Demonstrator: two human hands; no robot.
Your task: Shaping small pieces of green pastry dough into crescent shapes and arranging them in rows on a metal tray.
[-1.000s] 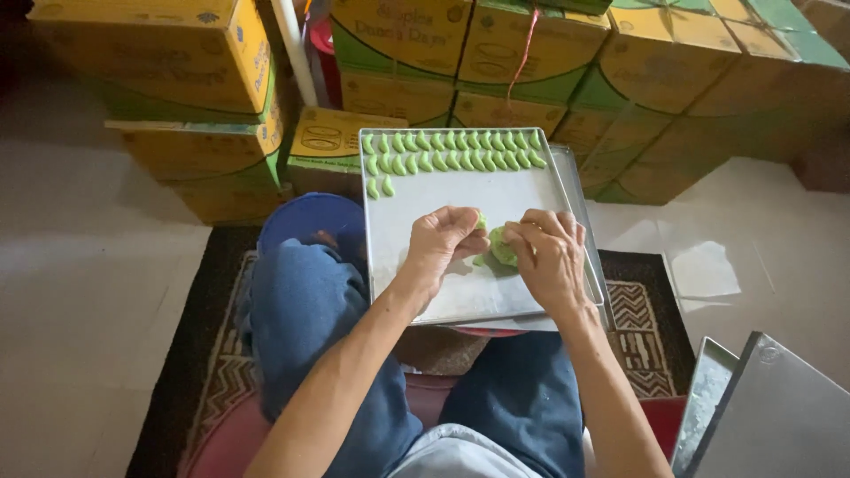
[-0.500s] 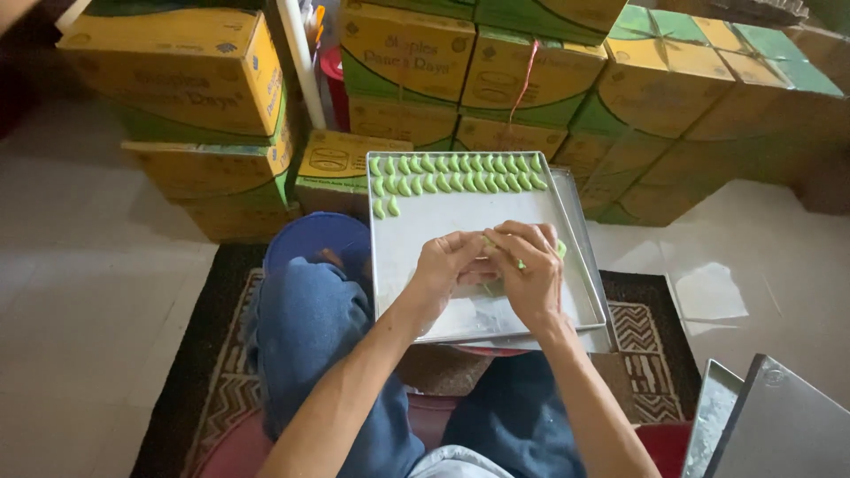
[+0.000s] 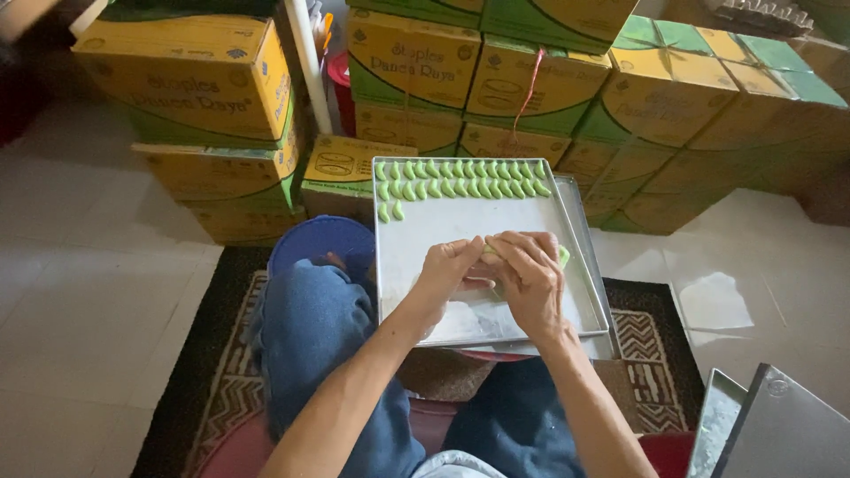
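two bare hands meet over the middle of a shallow rectangular metal baking tray [image 3: 580, 305] that rests across the person's knees, low enough to work on while seated. the left hand [image 3: 450, 270] and the right hand [image 3: 529, 281] are curled inward, fingertips pressed together around a small lump of pale green dough [image 3: 563, 256], of which only a sliver shows past the right knuckles; both hands are closed on it, pinching rather than gripping hard. along the far edge of the tray lie neat rows of small green crescent-shaped dough pieces [image 3: 460, 180], set close but not touching, with two more begun in a third row at the left, so the near part stays bare for the hands. a blue plastic stool [image 3: 320, 241] shows beside the left knee. underneath is a dark patterned woven mat [image 3: 653, 350] on pale floor tiles [image 3: 80, 292]. stacked yellow and green cardboard cartons [image 3: 190, 84] wall in the far side, and more flat metal trays [image 3: 779, 429] lean at the lower right.
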